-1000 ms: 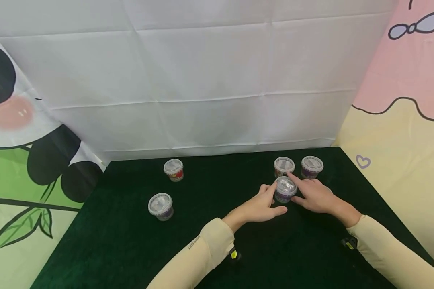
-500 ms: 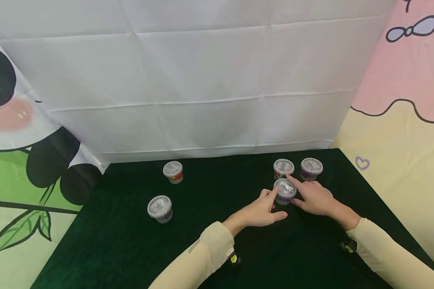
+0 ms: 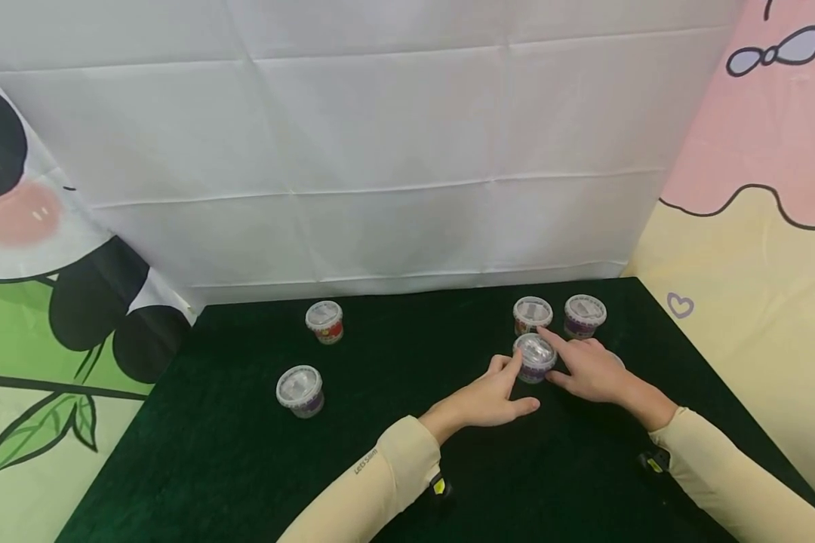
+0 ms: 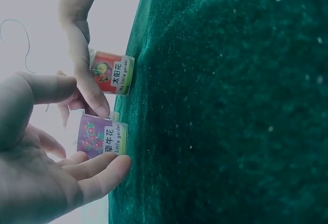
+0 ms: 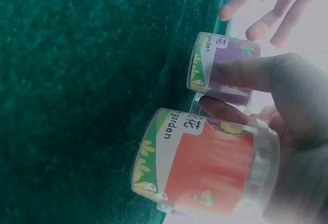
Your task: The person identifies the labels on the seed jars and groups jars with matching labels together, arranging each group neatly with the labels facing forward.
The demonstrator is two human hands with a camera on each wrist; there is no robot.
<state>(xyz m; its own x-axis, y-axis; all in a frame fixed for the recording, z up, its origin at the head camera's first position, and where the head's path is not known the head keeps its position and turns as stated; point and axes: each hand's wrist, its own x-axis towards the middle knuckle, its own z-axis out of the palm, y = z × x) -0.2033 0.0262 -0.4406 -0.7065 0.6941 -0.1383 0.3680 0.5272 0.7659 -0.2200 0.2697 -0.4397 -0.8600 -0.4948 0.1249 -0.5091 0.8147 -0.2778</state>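
Note:
A small lidded plastic tub with a purple label (image 3: 534, 356) stands upright on the green cloth between both hands. My right hand (image 3: 591, 369) pinches it, index finger behind it and thumb on its near right side; in the right wrist view, the thumb (image 5: 251, 74) lies against the purple label. My left hand (image 3: 485, 392) is at its left side, index fingertip at the lid's edge, thumb extended apart. In the left wrist view, the left fingers (image 4: 102, 175) are loosely spread beside the tub. A red-labelled tub (image 5: 210, 162) stands beside the right hand, mostly hidden by it from above.
Directly behind stands another tub (image 3: 533, 313), with a purple-labelled one (image 3: 585, 315) to its right. At left are a red-labelled tub (image 3: 325, 322) and a purple-labelled tub (image 3: 301, 391). White fabric (image 3: 380, 151) hangs behind the green cloth (image 3: 394, 354).
My left hand has shifted slightly towards me, its thumb lower in the head view. The red-labelled tub's lid edge now shows beside my right hand. The tubs have stayed put.

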